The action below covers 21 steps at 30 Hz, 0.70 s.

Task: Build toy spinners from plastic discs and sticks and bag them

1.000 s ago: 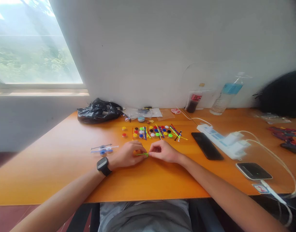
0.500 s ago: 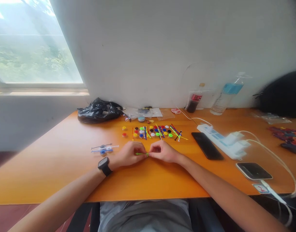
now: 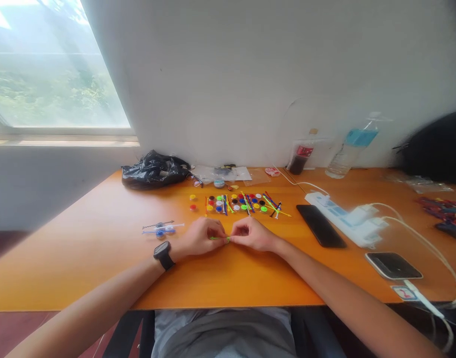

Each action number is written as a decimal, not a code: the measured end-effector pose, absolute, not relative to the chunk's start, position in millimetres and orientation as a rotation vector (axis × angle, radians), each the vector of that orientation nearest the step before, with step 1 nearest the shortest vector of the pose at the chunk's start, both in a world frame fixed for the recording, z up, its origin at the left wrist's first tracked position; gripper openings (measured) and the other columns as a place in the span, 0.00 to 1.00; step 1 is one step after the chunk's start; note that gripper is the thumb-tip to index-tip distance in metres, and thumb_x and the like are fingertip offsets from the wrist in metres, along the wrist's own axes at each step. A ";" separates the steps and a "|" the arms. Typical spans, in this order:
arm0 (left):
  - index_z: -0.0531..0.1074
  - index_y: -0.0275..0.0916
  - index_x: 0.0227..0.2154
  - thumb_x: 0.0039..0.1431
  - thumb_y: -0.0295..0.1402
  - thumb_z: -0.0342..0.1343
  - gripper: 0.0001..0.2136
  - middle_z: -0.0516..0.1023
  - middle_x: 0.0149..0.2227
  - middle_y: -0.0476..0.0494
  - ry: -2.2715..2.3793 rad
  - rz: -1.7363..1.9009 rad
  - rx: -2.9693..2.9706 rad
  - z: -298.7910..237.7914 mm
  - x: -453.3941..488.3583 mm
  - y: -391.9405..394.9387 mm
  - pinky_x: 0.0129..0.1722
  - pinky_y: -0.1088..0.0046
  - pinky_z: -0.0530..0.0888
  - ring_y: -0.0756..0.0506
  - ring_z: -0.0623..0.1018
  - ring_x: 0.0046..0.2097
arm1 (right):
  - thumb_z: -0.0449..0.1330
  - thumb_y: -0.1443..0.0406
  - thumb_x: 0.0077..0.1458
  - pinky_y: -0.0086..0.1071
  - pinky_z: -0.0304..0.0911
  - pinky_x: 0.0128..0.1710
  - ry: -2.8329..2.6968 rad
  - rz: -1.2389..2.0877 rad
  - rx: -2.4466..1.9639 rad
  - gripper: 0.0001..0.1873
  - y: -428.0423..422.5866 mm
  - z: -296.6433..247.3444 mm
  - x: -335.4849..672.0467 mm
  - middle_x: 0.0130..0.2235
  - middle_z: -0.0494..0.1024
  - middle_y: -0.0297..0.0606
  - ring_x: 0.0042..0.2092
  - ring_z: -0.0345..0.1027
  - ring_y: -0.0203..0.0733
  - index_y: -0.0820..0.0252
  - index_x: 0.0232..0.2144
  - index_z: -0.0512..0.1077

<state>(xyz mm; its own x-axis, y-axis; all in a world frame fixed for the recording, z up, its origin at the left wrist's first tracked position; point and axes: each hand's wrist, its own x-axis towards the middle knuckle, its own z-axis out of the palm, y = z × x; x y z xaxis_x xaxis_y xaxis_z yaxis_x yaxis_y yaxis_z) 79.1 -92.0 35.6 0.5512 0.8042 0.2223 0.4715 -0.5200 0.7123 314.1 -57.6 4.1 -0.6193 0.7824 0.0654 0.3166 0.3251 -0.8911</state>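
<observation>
Close together above the front of the table, my two hands meet fingertip to fingertip. My left hand (image 3: 201,236), with a black watch on its wrist, pinches a small green plastic arrow (image 3: 227,240). My right hand (image 3: 252,234) is closed in a pinch at the arrow's other end. Fingers cover much of the arrow. Beyond the hands lie rows of coloured round plastic pieces (image 3: 236,208) and thin coloured arrows (image 3: 274,205). Left of my left hand is a small group of blue, white and dark arrows on round bases (image 3: 160,233).
A black plastic bag (image 3: 155,171) lies at the back left. Two bottles, one dark (image 3: 300,159) and one clear (image 3: 342,159), stand by the wall. To the right are a black phone (image 3: 320,226), a white power strip (image 3: 340,219), cables and a charging device (image 3: 394,266).
Both hands stay pinched at the green arrow, and less of its pointed end shows by the left fingers. The whole view has shifted slightly.
</observation>
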 end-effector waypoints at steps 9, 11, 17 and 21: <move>0.83 0.41 0.29 0.59 0.32 0.61 0.07 0.84 0.35 0.45 1.062 0.720 2.210 32.8 79.0 -92.5 0.32 0.74 0.74 0.46 0.80 0.33 | 0.68 0.60 0.53 0.28 0.57 0.29 -2.102 1.235 -0.976 0.11 -58.5 2.5 312.0 0.26 0.75 0.33 0.29 0.64 0.35 0.64 0.26 0.77; 0.83 0.41 0.30 0.58 0.32 0.61 0.06 0.83 0.35 0.45 1.074 0.721 2.215 33.5 79.7 -93.8 0.32 0.74 0.73 0.46 0.80 0.33 | 0.68 0.60 0.53 0.28 0.57 0.29 -2.117 1.230 -0.979 0.11 -58.6 3.0 312.3 0.26 0.75 0.34 0.29 0.64 0.35 0.64 0.26 0.77; 0.80 0.40 0.33 0.57 0.36 0.64 0.05 0.80 0.33 0.46 1.141 0.761 2.271 31.4 80.9 -96.6 0.32 0.73 0.71 0.47 0.76 0.32 | 0.66 0.55 0.58 0.28 0.54 0.26 -2.124 0.985 -1.052 0.13 -57.2 15.0 318.4 0.32 0.78 0.35 0.27 0.60 0.33 0.61 0.34 0.80; 0.79 0.41 0.41 0.61 0.39 0.62 0.10 0.80 0.42 0.43 1.107 0.893 2.252 34.7 78.6 -97.2 0.39 0.70 0.72 0.44 0.77 0.40 | 0.60 0.50 0.64 0.29 0.55 0.26 -1.986 0.923 -1.094 0.19 -53.5 22.5 322.3 0.35 0.79 0.38 0.27 0.62 0.35 0.60 0.35 0.78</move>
